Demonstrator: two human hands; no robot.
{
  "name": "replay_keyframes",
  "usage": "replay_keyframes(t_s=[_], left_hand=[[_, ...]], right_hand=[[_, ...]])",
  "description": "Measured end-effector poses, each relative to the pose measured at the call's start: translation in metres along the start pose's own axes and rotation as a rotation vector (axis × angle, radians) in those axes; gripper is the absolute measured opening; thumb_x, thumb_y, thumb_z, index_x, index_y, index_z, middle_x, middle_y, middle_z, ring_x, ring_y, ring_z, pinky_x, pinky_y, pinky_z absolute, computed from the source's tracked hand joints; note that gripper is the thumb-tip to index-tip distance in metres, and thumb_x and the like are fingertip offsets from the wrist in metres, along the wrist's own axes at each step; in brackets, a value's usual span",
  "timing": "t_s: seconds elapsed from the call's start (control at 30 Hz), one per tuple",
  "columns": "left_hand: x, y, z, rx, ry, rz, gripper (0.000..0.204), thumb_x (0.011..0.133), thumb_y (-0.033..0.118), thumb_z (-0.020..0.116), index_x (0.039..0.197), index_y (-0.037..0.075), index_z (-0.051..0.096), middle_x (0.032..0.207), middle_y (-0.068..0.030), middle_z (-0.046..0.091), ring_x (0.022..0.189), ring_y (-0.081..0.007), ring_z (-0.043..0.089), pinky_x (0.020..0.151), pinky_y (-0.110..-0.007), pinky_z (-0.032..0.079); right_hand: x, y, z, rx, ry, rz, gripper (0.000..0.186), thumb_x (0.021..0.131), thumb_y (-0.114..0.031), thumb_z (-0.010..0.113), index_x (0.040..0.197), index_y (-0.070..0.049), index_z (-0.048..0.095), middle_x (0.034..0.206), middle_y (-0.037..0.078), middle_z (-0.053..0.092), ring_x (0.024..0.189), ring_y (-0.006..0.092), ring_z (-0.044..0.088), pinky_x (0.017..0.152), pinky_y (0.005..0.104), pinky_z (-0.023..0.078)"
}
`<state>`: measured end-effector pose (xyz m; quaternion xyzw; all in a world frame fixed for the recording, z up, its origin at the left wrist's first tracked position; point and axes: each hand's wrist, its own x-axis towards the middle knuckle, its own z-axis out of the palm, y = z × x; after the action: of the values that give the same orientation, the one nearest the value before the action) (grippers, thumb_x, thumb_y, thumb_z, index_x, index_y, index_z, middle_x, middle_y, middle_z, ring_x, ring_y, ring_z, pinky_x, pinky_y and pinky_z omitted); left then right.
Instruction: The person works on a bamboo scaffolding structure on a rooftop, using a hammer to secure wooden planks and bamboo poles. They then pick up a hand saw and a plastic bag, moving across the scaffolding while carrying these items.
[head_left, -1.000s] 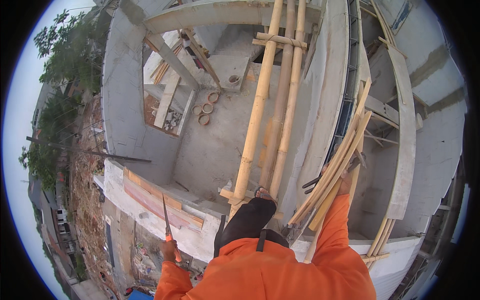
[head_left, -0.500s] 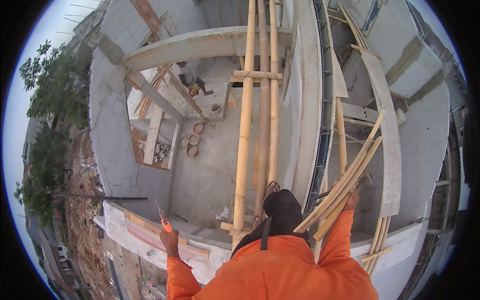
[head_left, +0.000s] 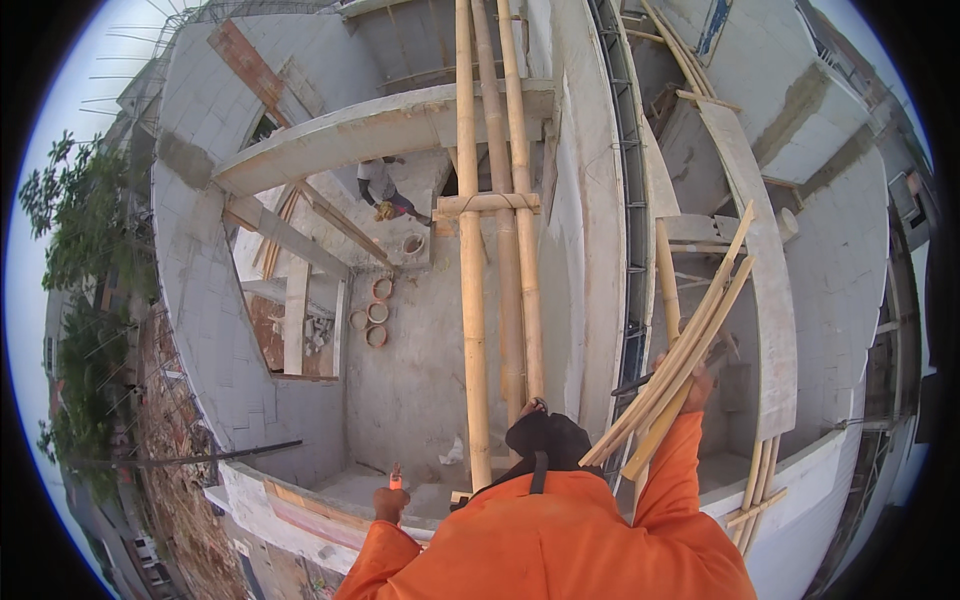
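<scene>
My left hand point(head_left: 388, 505) is closed round the orange handle of a tool point(head_left: 396, 480), held low over the near wall; its blade barely shows at this angle. At the right, my right hand point(head_left: 700, 388) grips several long pale wooden strips point(head_left: 680, 365), which slant from lower left to upper right. A dark, handle-like bar point(head_left: 632, 385) sticks out to the left of the strips, and a greyish head-like piece point(head_left: 728, 346) shows beyond the hand. Whether these two belong to one tool I cannot tell.
Bamboo poles point(head_left: 470, 300) run ahead from my feet above a deep room, tied to a crosspiece point(head_left: 490, 203). Below, a person point(head_left: 380, 185) bends near several round buckets point(head_left: 377, 312). A wall top with a rebar cage point(head_left: 628, 200) runs at the right, beside a long plank point(head_left: 765, 260).
My left hand has moved right and down, and the tool's blade has turned mostly out of sight. The view has shifted. My right hand still grips the strips. The person below has changed posture.
</scene>
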<state>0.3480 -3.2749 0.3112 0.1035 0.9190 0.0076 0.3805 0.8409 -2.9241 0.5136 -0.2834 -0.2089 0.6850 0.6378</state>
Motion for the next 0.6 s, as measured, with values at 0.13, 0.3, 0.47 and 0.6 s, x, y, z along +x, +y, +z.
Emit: replay_keyframes(t_s=[0.13, 0.3, 0.47, 0.6], left_hand=[[-0.001, 0.044, -0.020, 0.208, -0.037, 0.082, 0.029, 0.056, 0.019, 0.066, 0.073, -0.005, 0.066, 0.078, -0.0208, 0.066, 0.078, -0.0324, 0.066, 0.067, -0.037, 0.050], [0.000, 0.096, -0.045, 0.270, -0.034, 0.094, 0.031, 0.058, 0.023, 0.067, 0.077, -0.001, 0.068, 0.087, -0.0221, 0.066, 0.087, -0.0333, 0.065, 0.072, -0.040, 0.051], [-0.008, 0.171, -0.076, 0.400, 0.063, 0.205, 0.033, 0.061, 0.024, 0.064, 0.080, -0.002, 0.068, 0.091, -0.0239, 0.065, 0.091, -0.0337, 0.064, 0.076, -0.040, 0.051], [-0.002, 0.241, -0.097, 0.398, 0.106, 0.234, 0.032, 0.063, 0.021, 0.061, 0.083, -0.003, 0.068, 0.091, -0.0255, 0.064, 0.091, -0.0359, 0.063, 0.078, -0.041, 0.050]], right_hand=[[0.031, -0.025, 0.032, 0.040, 0.005, -0.029, 0.044, 0.077, -0.029, 0.058, 0.108, 0.000, 0.049, 0.087, 0.021, 0.056, 0.070, 0.0265, 0.059, 0.056, 0.0350, 0.054], [0.062, -0.036, 0.048, 0.089, 0.074, -0.089, 0.046, 0.077, -0.026, 0.060, 0.114, -0.001, 0.047, 0.090, 0.016, 0.056, 0.074, 0.0273, 0.059, 0.061, 0.0353, 0.053], [0.092, -0.034, 0.035, 0.100, 0.059, -0.140, 0.052, 0.078, -0.025, 0.061, 0.122, -0.003, 0.043, 0.095, 0.012, 0.055, 0.080, 0.0280, 0.059, 0.065, 0.0355, 0.052], [0.131, -0.030, 0.028, 0.133, 0.049, -0.178, 0.050, 0.080, -0.024, 0.060, 0.122, -0.003, 0.043, 0.096, 0.012, 0.054, 0.082, 0.0285, 0.059, 0.067, 0.0368, 0.052]])
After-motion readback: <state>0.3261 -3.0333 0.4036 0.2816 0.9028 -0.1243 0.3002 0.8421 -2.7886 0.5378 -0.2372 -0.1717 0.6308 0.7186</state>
